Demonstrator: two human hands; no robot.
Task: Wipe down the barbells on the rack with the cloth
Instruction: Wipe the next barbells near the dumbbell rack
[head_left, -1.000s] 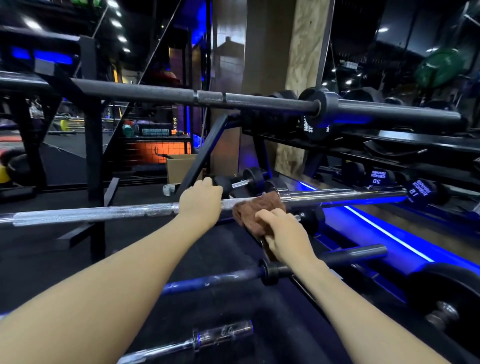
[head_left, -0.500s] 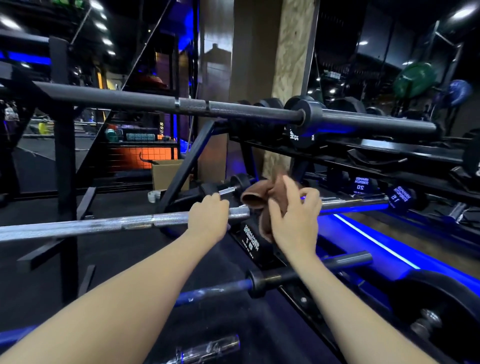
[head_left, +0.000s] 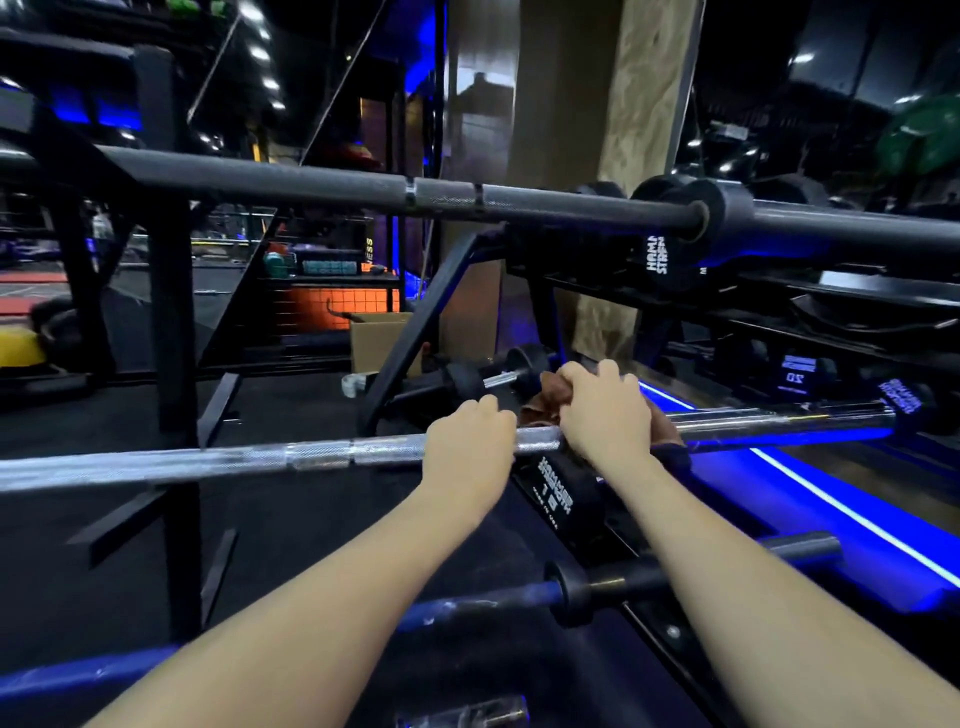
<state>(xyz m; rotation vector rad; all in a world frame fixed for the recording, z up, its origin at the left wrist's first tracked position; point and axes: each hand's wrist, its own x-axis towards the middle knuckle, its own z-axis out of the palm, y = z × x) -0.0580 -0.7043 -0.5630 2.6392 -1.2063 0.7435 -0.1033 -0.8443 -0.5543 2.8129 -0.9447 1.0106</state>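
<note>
- Nearest, a blue barbell (head_left: 467, 608) lies low on the rack.
- Middle rung: left hand (head_left: 467, 441) grips the silver barbell (head_left: 260, 460); right hand (head_left: 602, 415) clutches the brown cloth (head_left: 550, 387) wrapped on it.
- Beyond, a black barbell (head_left: 311, 179) sits highest.

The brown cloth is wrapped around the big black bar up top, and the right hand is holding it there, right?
Not quite. In the head view the right hand holds the brown cloth on the silver barbell in the middle, not the black bar up top.
</note>
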